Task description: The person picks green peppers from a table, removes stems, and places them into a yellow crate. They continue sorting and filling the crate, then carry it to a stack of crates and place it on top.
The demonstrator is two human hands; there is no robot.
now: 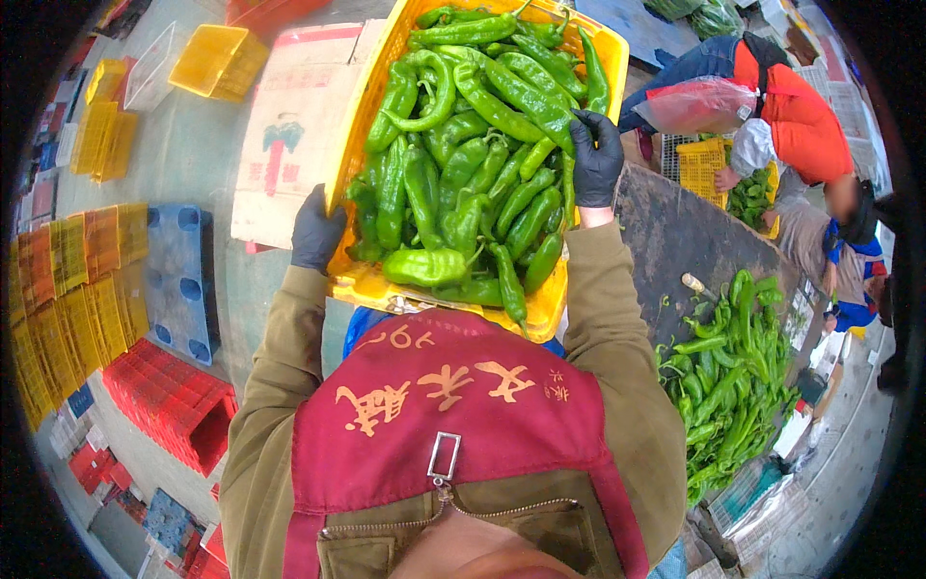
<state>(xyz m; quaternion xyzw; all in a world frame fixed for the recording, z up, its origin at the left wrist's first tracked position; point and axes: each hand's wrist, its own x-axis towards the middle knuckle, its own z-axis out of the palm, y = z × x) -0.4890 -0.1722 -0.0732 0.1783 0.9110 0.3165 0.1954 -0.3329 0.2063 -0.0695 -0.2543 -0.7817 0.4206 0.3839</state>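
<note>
Before me, close to my apron, is a yellow plastic crate [618,61] heaped with long green peppers [459,166]. My left hand [317,230], in a black glove, is on the crate's left side near its front corner, its fingertips over the rim. Also black-gloved, my right hand [597,158] is at the right rim, thumb and finger pinched at the end of a large green pepper [532,101] that lies across the heap. The crate's underside is hidden.
A dark tabletop [673,231] at right bears a pile of green peppers [731,391]. Two people, one in an orange top [803,123], bend over a yellow crate of greens [705,163]. Left are a cardboard box [289,130], a blue pallet [181,275], and stacked red crates [170,405].
</note>
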